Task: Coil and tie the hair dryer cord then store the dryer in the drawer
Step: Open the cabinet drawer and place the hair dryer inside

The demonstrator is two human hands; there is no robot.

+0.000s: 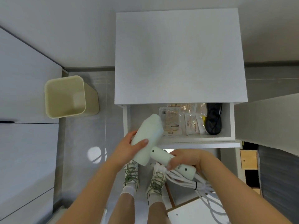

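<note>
A grey tiled floor (84, 136) meets pale walls, and a white cabinet (179, 57) stands against the far wall, its flat top bare. Below the top's near edge a white drawer (202, 145) is pulled out. A cream square bin (64, 97) stands on the floor well apart to the cabinet's left. The pale green hair dryer (148, 136) is held in the air at the drawer's front left corner. Its barrel's long axis slants from low near the person up and away, the far end pointing over the drawer's left part. Its handle sticks out sideways toward the right, along the drawer's front edge. The white cord (202, 183) hangs in bundled loops from the handle's end, with a thin dark band round them. The left hand (127, 143) grasps the barrel from the left, thumb laid across its upper side. The right hand (186, 159) has its fingers curled over the handle, the cord loops just beneath it. Inside the drawer, flat clear packets (171, 122) lie in the middle and a black mesh item (213, 120) lies along the right wall. White shoes with green laces (131, 173) stand on the floor below the dryer.
</note>
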